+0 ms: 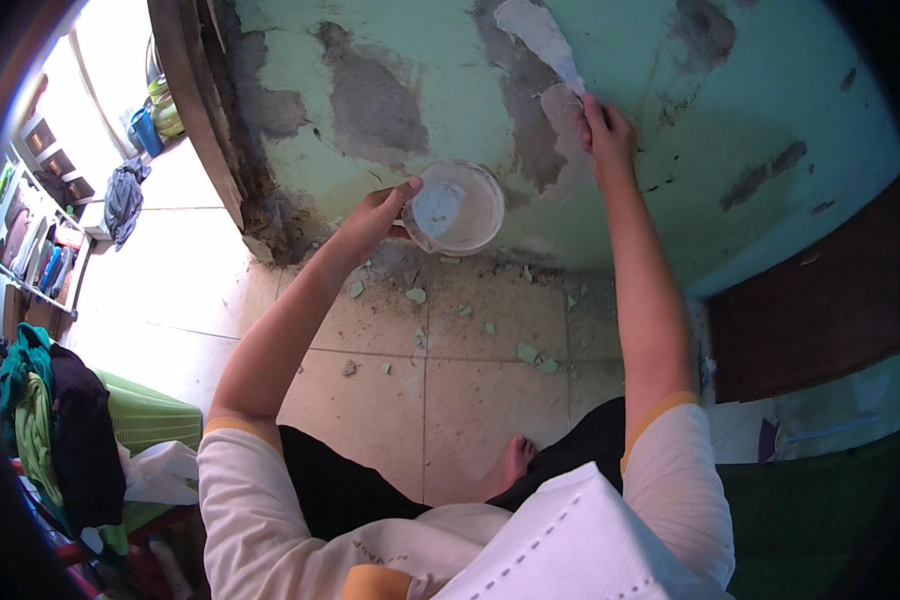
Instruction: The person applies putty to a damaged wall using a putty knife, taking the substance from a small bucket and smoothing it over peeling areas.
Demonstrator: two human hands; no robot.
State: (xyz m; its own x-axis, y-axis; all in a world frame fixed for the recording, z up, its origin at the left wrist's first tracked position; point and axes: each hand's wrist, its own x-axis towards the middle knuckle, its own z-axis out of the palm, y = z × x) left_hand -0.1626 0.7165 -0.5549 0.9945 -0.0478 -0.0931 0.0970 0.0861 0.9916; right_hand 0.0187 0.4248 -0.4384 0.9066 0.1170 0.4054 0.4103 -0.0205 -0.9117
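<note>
My left hand [378,212] grips the rim of a round clear plastic tub [482,228], its thumb over the edge. Inside the tub lies some white paste [438,208]. Further up and to the right, my right hand [610,138] is closed around the handle end of a putty knife [545,42], whose long blade looks coated in white and points up and left. The blade is at the pale green wall [460,90], over a bare grey patch; whether it touches is hard to tell. A lighter smeared patch [566,120] shows just beside the right hand.
Flaked paint chips [530,355] litter the tiled floor [370,400] below the wall. A broken wooden door frame [205,120] edges the wall at left. Clothes [80,430] hang over a green basket [150,410] at lower left. A dark brown panel [810,290] stands at right.
</note>
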